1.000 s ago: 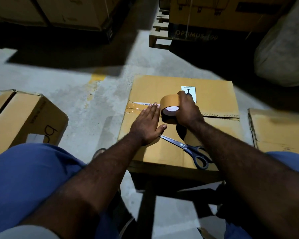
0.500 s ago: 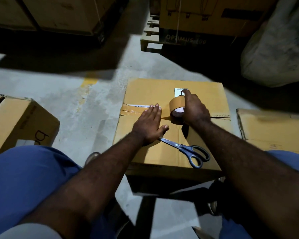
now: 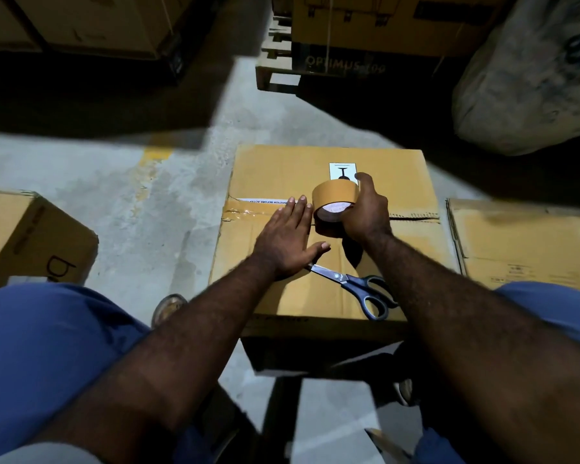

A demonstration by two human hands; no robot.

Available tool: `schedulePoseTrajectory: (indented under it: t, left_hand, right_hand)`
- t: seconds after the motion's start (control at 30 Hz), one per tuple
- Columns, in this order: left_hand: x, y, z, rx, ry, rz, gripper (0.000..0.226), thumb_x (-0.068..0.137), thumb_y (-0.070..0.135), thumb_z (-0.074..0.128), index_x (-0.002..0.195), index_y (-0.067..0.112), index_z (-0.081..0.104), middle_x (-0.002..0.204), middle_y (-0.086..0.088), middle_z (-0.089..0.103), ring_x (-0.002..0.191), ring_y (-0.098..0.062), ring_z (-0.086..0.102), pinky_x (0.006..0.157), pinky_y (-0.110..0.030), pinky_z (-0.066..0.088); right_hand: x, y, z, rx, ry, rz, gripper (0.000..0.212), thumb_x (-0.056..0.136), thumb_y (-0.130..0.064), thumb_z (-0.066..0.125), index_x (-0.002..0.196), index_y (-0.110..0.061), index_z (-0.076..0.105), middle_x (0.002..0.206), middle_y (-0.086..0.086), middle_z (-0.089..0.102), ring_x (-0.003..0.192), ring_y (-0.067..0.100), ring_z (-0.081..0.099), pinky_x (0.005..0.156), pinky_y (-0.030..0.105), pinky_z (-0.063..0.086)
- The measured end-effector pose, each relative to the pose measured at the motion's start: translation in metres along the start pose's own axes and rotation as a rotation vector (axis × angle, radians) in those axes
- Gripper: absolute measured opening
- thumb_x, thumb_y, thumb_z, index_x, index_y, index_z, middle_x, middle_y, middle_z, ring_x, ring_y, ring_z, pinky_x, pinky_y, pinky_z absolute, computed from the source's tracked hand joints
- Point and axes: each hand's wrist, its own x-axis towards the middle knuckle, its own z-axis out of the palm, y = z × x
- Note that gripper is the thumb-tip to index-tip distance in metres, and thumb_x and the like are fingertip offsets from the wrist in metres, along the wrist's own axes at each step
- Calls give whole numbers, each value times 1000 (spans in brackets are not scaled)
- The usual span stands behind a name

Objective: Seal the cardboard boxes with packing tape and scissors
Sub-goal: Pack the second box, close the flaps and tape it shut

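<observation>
Tape roll (image 3: 332, 195) on edge, axis across box (image 3: 282, 169) seam

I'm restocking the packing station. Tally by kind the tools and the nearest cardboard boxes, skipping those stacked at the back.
Roll of brown packing tape: 1
Grey-handled steel scissors: 1
Brown cardboard boxes: 3 (middle, left, right)
Total: 5
</observation>
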Motion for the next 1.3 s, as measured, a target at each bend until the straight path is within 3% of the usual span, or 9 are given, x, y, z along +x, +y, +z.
schedulePoseTrajectory:
  t: [0.17,0.3,0.4,0.7,0.8,0.87,1.0,1.17,1.3]
  left_hand:
    - [0,-1,0,15,8,13,92,98,72,26,162,9,3,170,-9,-3,157,-23,-4,127,-41,4]
    - [-2,0,-2,4,-8,9,91,98,70,27,162,10,4,170,-9,-3,157,-24,-5,127,-42,3]
    - [-1,6,-4,3,-25,-19,90,98,69,25,162,10,2,170,-9,-6,156,-25,-8,127,-43,3]
    - [9,2,7,-39,10,-132,92,93,68,23,162,10,6,170,-13,-2,157,-24,-4,127,-39,2]
    - [6,2,8,-20,25,-113,89,97,66,30,162,11,7,169,-14,-3,157,-25,-5,126,-39,2]
    - [5,0,8,-22,27,-96,87,99,64,33,163,11,6,169,-13,-5,157,-25,-5,126,-39,1]
    - [3,1,6,-24,21,-115,90,100,66,27,162,7,-1,169,-11,-8,157,-23,-7,127,-39,2]
    - [1,3,4,-21,7,-113,90,99,67,26,161,7,-2,169,-10,-9,156,-23,-8,127,-42,4]
    - [3,7,1,-12,-5,-113,89,101,65,26,161,6,-2,169,-12,-10,156,-26,-9,127,-42,2]
  right_hand:
    - [-3,19,-5,38,-71,-22,45,87,-6,62,130,-13,54,125,13,65,101,26,59,81,30,46]
    - [-2,23,-7,3,-126,-42,46,87,-3,55,133,-9,51,126,17,64,113,35,60,89,39,51]
    - [-3,22,-6,-36,-149,-52,48,85,-5,57,132,-8,48,126,18,62,112,37,60,82,35,47]
    - [-9,14,15,-62,-125,-82,53,86,-15,55,137,-20,41,114,17,67,98,39,64,73,36,46]
    - [-11,13,19,-56,-77,-94,51,85,-21,53,134,-27,43,112,13,68,95,38,64,75,40,53]
    - [-11,13,17,-75,-48,-128,54,82,-20,52,134,-30,44,114,10,68,98,37,64,80,44,56]
    - [-4,21,-2,-231,76,-183,59,86,-17,60,141,-29,43,119,8,66,106,33,61,79,39,52]
    - [-2,42,-44,-502,138,-212,64,87,-29,68,145,-33,41,116,8,64,110,31,54,81,43,51]
    - [-7,45,-43,-326,90,-163,68,86,-23,66,147,-36,40,121,10,59,115,33,52,83,43,50]
